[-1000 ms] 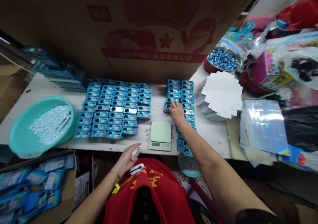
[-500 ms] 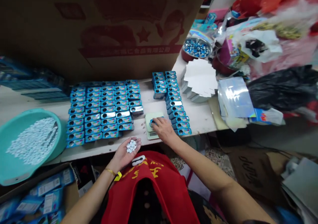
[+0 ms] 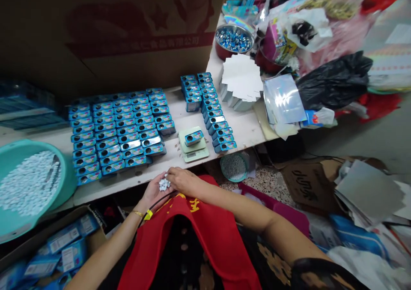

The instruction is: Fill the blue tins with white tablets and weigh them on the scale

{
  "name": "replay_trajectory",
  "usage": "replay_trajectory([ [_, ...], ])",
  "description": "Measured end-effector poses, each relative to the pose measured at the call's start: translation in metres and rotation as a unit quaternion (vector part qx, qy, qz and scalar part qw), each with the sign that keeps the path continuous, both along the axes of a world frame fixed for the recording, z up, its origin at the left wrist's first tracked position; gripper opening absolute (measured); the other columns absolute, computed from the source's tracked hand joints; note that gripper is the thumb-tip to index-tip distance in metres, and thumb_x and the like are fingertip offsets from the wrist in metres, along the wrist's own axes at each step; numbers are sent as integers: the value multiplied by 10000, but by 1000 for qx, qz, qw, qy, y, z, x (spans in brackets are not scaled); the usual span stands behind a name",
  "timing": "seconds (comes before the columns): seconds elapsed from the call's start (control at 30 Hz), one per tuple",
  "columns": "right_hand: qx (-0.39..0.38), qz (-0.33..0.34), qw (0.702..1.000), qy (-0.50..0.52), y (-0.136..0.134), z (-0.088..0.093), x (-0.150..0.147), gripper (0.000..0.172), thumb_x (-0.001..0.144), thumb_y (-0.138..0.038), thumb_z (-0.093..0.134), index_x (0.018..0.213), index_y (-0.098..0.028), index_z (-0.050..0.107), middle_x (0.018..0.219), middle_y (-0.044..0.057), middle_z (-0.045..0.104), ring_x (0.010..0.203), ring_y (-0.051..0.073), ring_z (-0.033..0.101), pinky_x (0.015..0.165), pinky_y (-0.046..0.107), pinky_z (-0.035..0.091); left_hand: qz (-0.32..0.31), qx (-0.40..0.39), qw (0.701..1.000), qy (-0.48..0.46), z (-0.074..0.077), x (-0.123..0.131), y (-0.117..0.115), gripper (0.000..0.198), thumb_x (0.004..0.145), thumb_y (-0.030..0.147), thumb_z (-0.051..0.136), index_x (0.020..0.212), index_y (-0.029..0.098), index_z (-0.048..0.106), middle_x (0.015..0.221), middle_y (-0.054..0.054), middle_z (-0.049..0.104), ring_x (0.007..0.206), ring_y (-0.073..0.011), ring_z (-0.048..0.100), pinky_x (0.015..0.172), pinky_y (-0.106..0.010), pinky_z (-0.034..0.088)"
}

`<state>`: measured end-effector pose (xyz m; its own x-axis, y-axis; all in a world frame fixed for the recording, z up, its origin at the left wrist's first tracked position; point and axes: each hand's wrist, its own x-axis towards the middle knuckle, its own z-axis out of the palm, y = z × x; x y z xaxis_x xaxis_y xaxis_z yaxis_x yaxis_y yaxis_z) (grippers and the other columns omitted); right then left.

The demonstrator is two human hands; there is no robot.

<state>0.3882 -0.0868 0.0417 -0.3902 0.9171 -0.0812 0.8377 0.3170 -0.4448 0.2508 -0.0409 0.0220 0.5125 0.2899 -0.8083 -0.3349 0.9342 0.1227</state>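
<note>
My left hand [image 3: 153, 194] is cupped palm up, holding a small heap of white candies [image 3: 165, 183]. Over that palm my right hand [image 3: 181, 180] reaches in with its fingers drawn together at the heap; whatever sits between the fingertips is hidden. A blue box with a dark round opening [image 3: 193, 138] lies on the pale green digital scale [image 3: 199, 154], which is just beyond my hands near the table edge. To the left stand packed rows of similar blue boxes [image 3: 117, 131]. Two shorter columns of blue boxes [image 3: 213, 112] stand right of and behind the scale.
A turquoise basin [image 3: 69, 174] of white candies with a scoop is at the left. A large carton [image 3: 128, 33] walls off the back. White card stacks [image 3: 241, 78], a bowl of blue-silver pieces [image 3: 234, 39] and a black bag [image 3: 334, 82] crowd the right.
My right hand has left the box on the scale and come back to the candies in my left palm. The box stays on the scale. The view has shifted right.
</note>
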Motion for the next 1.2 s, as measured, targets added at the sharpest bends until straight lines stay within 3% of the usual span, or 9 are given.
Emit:
replay_trajectory([
  [0.23,7,77,997,2,12,1,30,126,819,-168,473,929,-144,527,934,59,494,810,161,482,638,258,443,63,16,997,40,-3,29,-10,163,804,118,414,756,104,569,628,-54,640,600,-150,627,576,-266,525],
  [0.43,31,150,987,41,34,-6,88,134,802,-155,485,928,-142,531,899,58,507,808,165,477,628,251,427,144,34,988,54,6,86,-11,202,816,92,370,770,99,566,658,-65,649,644,-147,630,602,-261,529],
  [0.53,28,143,985,88,45,-10,115,114,799,-150,481,888,-134,551,878,62,523,794,150,480,689,253,417,186,48,980,42,7,113,-6,180,805,82,391,759,96,565,670,-65,649,648,-137,625,628,-253,527],
  [0.63,10,91,983,158,57,-13,132,116,774,-112,489,861,-128,565,836,48,538,803,136,491,729,237,408,207,58,976,30,5,125,3,171,792,71,406,770,93,574,701,-74,653,678,-141,628,672,-261,524],
  [0.77,7,7,982,189,76,-15,144,144,751,-96,493,868,-132,569,841,40,538,811,127,499,739,225,405,204,77,976,12,4,124,18,167,775,77,439,842,71,592,844,-129,662,840,-191,623,781,-310,503],
  [0.9,-17,-10,997,81,93,-17,146,180,767,-90,460,883,-140,587,895,65,539,861,147,499,761,243,400,178,70,981,11,4,114,25,180,761,93,472,889,64,595,923,-163,652,947,-232,592,807,-330,495],
  [1.03,-32,0,999,11,95,-18,140,208,814,-132,430,927,-165,601,934,73,554,896,166,506,754,254,410,184,55,981,27,4,96,25,201,758,87,466,912,66,593,934,-168,650,962,-235,587,803,-330,499],
  [1.2,3,-63,997,52,89,-15,135,226,830,-176,449,1017,-168,575,961,70,576,914,161,525,797,263,417,177,21,983,33,3,64,24,163,759,81,474,860,64,600,902,-165,657,927,-234,602,779,-320,513],
])
